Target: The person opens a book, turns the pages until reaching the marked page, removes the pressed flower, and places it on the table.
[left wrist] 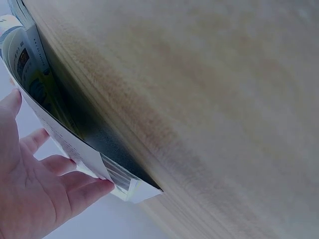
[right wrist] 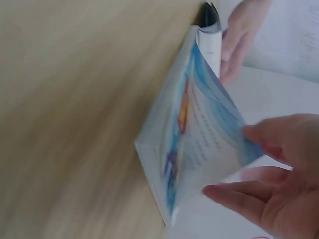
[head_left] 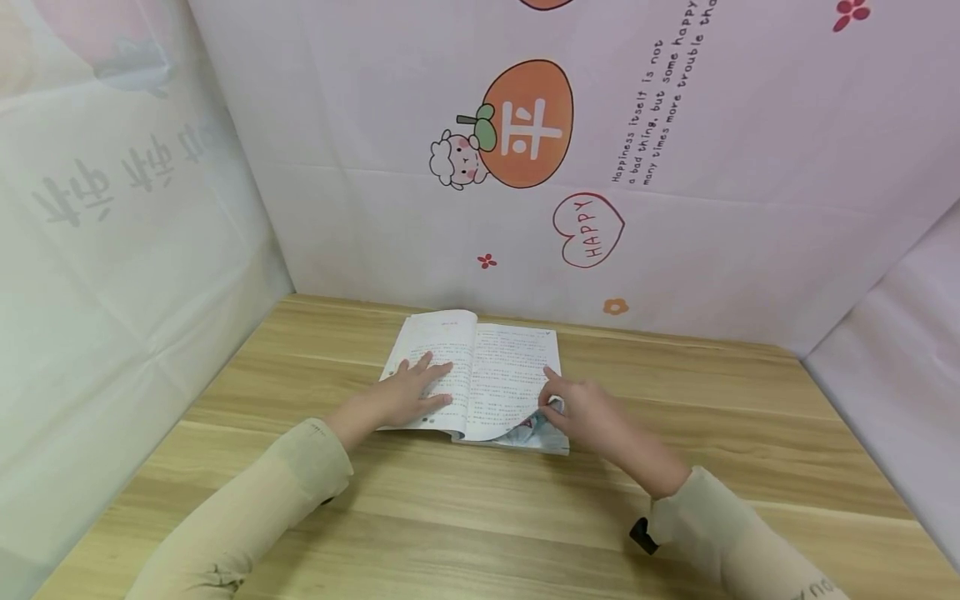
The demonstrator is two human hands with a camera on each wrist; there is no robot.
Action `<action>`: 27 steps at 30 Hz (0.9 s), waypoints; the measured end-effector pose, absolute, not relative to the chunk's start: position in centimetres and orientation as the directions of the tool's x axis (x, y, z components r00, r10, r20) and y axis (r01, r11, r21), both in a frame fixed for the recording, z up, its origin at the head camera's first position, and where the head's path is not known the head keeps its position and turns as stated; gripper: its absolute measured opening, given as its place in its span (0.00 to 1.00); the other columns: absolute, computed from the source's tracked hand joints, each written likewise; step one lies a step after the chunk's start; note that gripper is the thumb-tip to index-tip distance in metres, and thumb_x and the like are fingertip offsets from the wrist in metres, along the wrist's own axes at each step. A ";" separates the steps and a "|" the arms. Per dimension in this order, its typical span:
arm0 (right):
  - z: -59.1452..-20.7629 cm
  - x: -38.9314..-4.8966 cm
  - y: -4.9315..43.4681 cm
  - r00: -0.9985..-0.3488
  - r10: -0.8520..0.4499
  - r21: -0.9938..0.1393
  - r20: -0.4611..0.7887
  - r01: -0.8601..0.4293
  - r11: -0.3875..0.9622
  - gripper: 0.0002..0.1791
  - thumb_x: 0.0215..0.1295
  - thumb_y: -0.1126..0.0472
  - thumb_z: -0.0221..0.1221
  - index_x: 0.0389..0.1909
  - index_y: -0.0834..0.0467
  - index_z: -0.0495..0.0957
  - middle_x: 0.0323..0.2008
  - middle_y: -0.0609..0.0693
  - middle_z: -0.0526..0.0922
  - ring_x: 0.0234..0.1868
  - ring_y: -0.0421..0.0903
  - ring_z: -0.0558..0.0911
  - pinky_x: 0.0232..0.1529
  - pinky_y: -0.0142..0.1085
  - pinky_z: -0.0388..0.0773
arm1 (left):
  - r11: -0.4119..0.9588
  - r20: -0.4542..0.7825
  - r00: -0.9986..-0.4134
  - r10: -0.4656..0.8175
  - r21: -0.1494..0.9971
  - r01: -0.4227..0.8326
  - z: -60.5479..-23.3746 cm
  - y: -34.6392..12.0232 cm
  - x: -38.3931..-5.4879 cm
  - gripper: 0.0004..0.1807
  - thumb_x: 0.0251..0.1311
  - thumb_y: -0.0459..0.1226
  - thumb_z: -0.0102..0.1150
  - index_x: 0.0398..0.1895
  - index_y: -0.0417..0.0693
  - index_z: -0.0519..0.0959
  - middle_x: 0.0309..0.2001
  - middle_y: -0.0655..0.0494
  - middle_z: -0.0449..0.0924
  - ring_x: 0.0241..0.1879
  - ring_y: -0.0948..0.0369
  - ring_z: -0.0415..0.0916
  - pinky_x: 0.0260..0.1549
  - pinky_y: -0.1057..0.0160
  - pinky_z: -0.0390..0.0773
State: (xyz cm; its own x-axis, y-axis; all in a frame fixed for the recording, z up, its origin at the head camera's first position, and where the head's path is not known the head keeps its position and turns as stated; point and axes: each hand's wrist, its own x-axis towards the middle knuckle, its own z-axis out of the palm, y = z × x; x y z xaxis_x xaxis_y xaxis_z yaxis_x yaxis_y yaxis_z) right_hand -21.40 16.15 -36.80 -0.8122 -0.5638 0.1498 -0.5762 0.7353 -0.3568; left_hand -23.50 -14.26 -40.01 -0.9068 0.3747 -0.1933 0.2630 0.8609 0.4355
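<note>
An open book (head_left: 495,367) lies on the wooden table, its spine pointing toward the person. On its left page rests my left hand (head_left: 411,393), fingers spread and fairly straight; the left wrist view shows those fingertips against the page from above. At the lower corner of the right page, my right hand (head_left: 581,408) pinches a lifted page (right wrist: 214,124) between thumb and fingers. Beneath that raised sheet, a blue illustrated page (head_left: 543,435) shows. The right wrist view has colourful pictures and lines of text on the lifted page's underside.
The wooden table (head_left: 465,517) carries the book near its back edge. Behind it stands a white printed backdrop (head_left: 375,225) with an orange fruit drawing and lettering. White sheeting (head_left: 135,275) hangs at the left side and more at the right.
</note>
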 end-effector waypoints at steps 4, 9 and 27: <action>-37.7 -21.1 15.6 -0.765 -0.573 -0.346 0.296 -0.644 0.682 0.07 0.56 0.66 0.64 0.32 0.53 0.76 0.64 0.59 0.64 0.11 0.32 0.63 0.11 0.25 0.63 | 0.865 -0.196 -0.908 0.371 0.429 0.261 -40.2 -14.3 -23.6 0.36 0.63 0.61 0.43 0.72 0.64 0.52 0.73 0.50 0.35 0.68 0.37 0.34 0.56 0.32 0.50; -39.1 -21.3 14.8 -0.671 -0.615 -0.344 0.414 -0.741 0.577 0.10 0.54 0.69 0.65 0.32 0.54 0.77 0.67 0.55 0.60 0.58 0.48 0.72 0.35 0.28 0.77 | 0.867 -0.199 -0.908 0.368 0.426 0.258 -40.3 -14.3 -23.7 0.36 0.62 0.61 0.43 0.72 0.65 0.51 0.73 0.50 0.35 0.68 0.38 0.34 0.56 0.33 0.50; -38.7 -21.6 13.2 -0.985 -0.160 -0.963 0.066 -0.021 -0.268 0.31 0.76 0.58 0.36 0.72 0.54 0.34 0.72 0.53 0.29 0.70 0.56 0.47 0.57 0.55 0.63 | 0.860 -0.182 -0.905 0.384 0.426 0.280 -40.3 -14.3 -23.7 0.35 0.64 0.60 0.42 0.72 0.64 0.51 0.73 0.47 0.36 0.67 0.35 0.34 0.57 0.34 0.50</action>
